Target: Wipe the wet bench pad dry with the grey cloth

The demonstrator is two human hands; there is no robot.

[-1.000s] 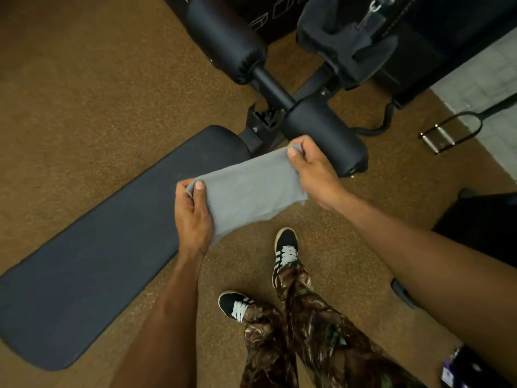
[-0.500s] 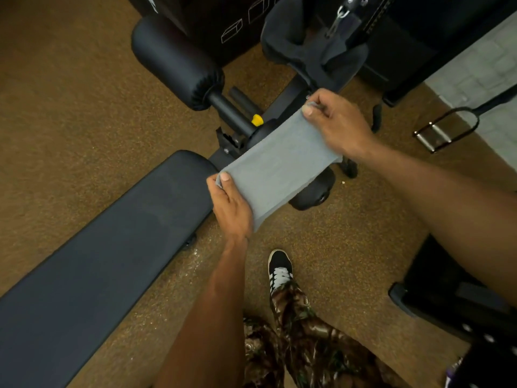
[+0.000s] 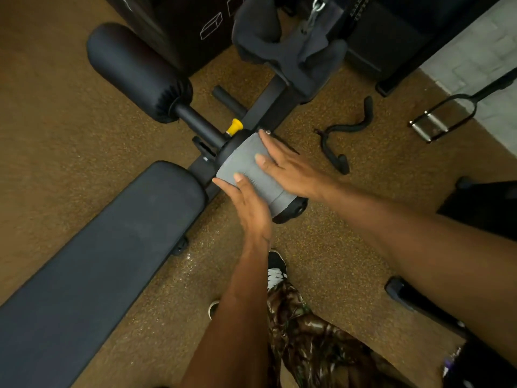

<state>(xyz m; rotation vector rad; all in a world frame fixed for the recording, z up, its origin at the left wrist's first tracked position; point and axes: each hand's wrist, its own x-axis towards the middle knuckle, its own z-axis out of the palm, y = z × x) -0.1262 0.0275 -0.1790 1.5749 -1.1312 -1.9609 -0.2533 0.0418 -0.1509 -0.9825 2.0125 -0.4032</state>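
Left hand (image 3: 249, 208): fingers straight and close together, laid flat against the near side of the grey cloth (image 3: 243, 163); it grips nothing.
Right hand (image 3: 288, 169): flat too, fingers spread and pressing on the top and far side of the cloth, with nothing curled round it.
Grey cloth: wrapped smoothly over the near roller pad (image 3: 291, 210), between the two palms; only the roller's black ends show at either side.
Roller pad: sits on the crossbar at the head of the long bench pad (image 3: 98, 261), just beside its rounded end.
Long bench pad: dark, runs off to the lower left, with no hand on it.
Second roller (image 3: 134, 71): uncovered, on the far end of the same bar.
Yellow knob (image 3: 234, 126): on the frame just behind the cloth.
Floor (image 3: 56, 135): brown and speckled; a cable handle (image 3: 436, 121) and a black strap (image 3: 341, 130) lie to the right.
Below: a black-and-white shoe (image 3: 277, 268) and camouflage trousers (image 3: 302, 331).
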